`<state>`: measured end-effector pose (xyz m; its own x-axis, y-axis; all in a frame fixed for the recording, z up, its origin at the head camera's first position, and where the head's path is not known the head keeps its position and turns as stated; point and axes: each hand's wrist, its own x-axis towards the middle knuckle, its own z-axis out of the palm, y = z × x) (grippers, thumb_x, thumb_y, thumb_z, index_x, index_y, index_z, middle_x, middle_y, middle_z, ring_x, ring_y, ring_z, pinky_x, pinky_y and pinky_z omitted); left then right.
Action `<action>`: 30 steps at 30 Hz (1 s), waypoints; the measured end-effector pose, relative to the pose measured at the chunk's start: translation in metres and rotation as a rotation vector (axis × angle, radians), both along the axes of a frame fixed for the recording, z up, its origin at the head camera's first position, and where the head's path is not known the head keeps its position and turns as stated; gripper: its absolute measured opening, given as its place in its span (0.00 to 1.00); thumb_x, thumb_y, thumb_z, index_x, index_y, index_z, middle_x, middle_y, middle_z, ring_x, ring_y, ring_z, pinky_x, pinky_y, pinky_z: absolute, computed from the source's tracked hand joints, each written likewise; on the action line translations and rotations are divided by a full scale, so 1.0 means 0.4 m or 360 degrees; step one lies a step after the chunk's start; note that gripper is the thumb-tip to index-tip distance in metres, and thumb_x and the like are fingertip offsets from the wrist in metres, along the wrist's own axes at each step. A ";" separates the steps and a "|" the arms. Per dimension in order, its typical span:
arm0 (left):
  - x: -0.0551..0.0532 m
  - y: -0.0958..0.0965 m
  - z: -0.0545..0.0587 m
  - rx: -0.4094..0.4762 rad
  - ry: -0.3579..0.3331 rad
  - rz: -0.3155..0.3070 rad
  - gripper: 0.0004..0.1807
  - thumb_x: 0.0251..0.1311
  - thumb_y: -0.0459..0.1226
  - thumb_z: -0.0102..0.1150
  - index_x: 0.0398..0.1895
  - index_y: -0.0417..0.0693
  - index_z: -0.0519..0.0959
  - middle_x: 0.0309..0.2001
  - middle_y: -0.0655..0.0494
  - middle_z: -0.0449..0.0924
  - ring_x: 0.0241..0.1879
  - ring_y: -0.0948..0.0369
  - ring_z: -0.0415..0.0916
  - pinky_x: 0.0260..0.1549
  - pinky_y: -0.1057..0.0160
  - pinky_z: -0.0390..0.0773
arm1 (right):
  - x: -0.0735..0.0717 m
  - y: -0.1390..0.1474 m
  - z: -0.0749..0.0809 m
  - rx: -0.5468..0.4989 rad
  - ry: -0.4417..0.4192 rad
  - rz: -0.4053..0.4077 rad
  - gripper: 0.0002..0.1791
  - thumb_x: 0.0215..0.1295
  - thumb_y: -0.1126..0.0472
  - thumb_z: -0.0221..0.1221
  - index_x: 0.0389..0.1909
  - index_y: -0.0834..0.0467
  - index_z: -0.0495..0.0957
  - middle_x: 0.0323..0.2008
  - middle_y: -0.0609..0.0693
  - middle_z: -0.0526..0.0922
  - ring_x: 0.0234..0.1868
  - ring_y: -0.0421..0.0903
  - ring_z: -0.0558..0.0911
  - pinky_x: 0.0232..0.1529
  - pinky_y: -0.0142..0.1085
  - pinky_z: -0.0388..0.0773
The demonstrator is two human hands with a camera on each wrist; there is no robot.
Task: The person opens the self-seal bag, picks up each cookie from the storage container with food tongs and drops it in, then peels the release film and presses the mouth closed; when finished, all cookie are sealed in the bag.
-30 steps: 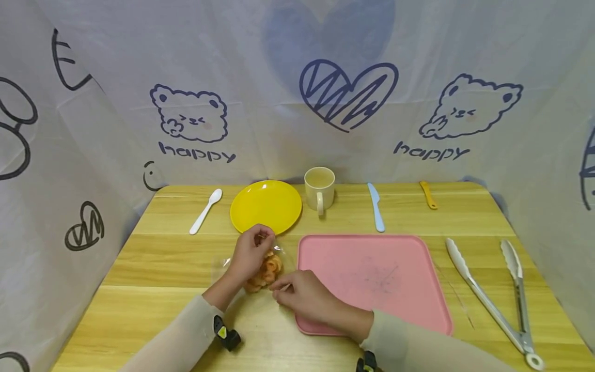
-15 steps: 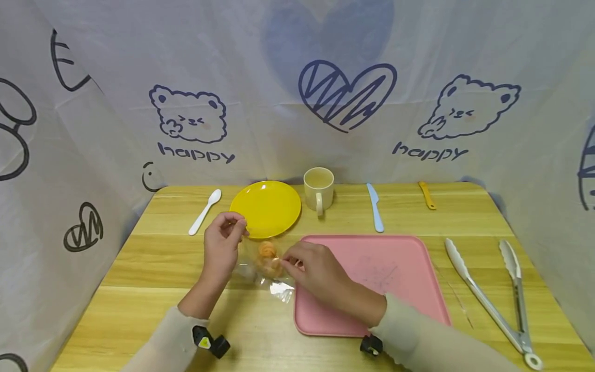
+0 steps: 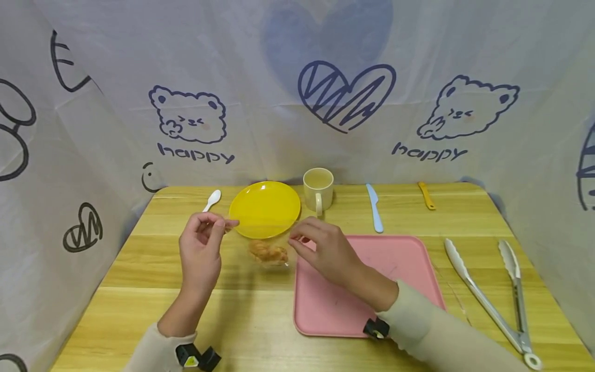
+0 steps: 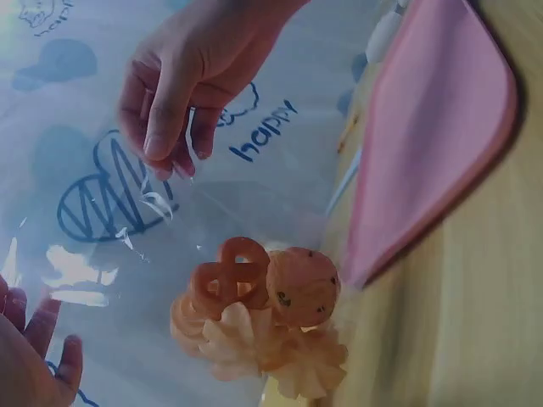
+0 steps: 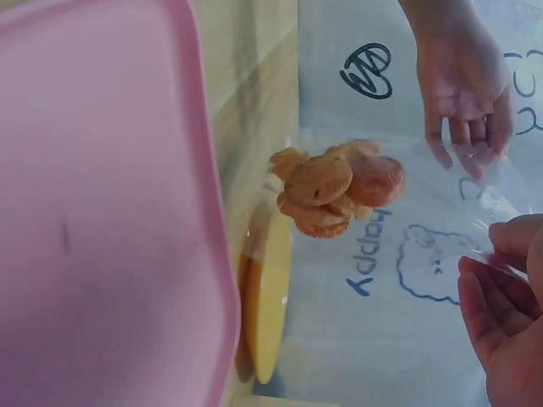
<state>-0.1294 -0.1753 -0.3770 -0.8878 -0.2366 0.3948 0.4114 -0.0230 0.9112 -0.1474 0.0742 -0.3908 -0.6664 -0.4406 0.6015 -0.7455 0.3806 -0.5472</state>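
Observation:
A clear plastic bag [image 5: 502, 188] hangs between my two hands, its upper edge stretched from one to the other. In its bottom lies a cluster of cookies [image 3: 268, 253]; the left wrist view shows a pretzel-shaped cookie [image 4: 227, 275], a round speckled one [image 4: 303, 287] and ruffled pale ones. My left hand [image 3: 201, 258] pinches the bag's left side between thumb and fingers. My right hand [image 3: 329, 253] pinches the right side, above the pink tray's left edge. The cookies look raised above the table, in front of the yellow plate.
Behind the bag lies a yellow plate [image 3: 265, 209], with a cream mug [image 3: 318, 190] to its right. A white spoon [image 3: 213, 199] is partly hidden by my left hand. The pink tray [image 3: 395, 310], blue knife [image 3: 375, 209], small orange-yellow utensil [image 3: 426, 196] and metal tongs [image 3: 492, 305] lie rightward.
My hands have moved apart, the left going leftward and the right shifting right and up. The bag of cookies has come up and now hangs with its top spread.

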 end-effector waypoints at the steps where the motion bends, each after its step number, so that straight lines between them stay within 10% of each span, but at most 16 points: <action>1: 0.002 -0.002 -0.003 -0.0009 0.0009 -0.0011 0.10 0.75 0.30 0.55 0.43 0.26 0.71 0.36 0.50 0.83 0.40 0.59 0.86 0.47 0.66 0.84 | -0.002 0.000 -0.002 -0.0007 -0.0029 0.0016 0.04 0.66 0.67 0.69 0.39 0.57 0.84 0.37 0.46 0.85 0.37 0.40 0.84 0.41 0.32 0.86; 19: 0.006 -0.058 -0.074 -0.0022 0.0008 -0.0382 0.13 0.73 0.23 0.52 0.56 0.32 0.65 0.47 0.46 0.82 0.48 0.55 0.86 0.50 0.65 0.84 | -0.023 -0.031 -0.052 -0.0130 -0.0335 0.0030 0.04 0.68 0.64 0.68 0.40 0.56 0.83 0.37 0.45 0.84 0.38 0.38 0.84 0.43 0.31 0.86; 25: -0.019 -0.072 -0.098 -0.0628 -0.0168 -0.0464 0.28 0.68 0.25 0.63 0.69 0.43 0.68 0.63 0.48 0.76 0.61 0.53 0.76 0.56 0.57 0.81 | -0.028 -0.036 -0.054 -0.0120 -0.0350 0.0004 0.04 0.68 0.66 0.68 0.39 0.56 0.83 0.37 0.45 0.85 0.39 0.38 0.84 0.43 0.31 0.86; 30: -0.038 -0.069 -0.093 -0.1085 -0.0110 -0.0679 0.33 0.72 0.29 0.59 0.78 0.55 0.64 0.76 0.50 0.65 0.72 0.47 0.65 0.63 0.36 0.74 | -0.029 -0.037 -0.053 -0.0102 -0.0353 0.0028 0.04 0.68 0.67 0.67 0.39 0.56 0.82 0.36 0.45 0.84 0.39 0.38 0.84 0.43 0.31 0.86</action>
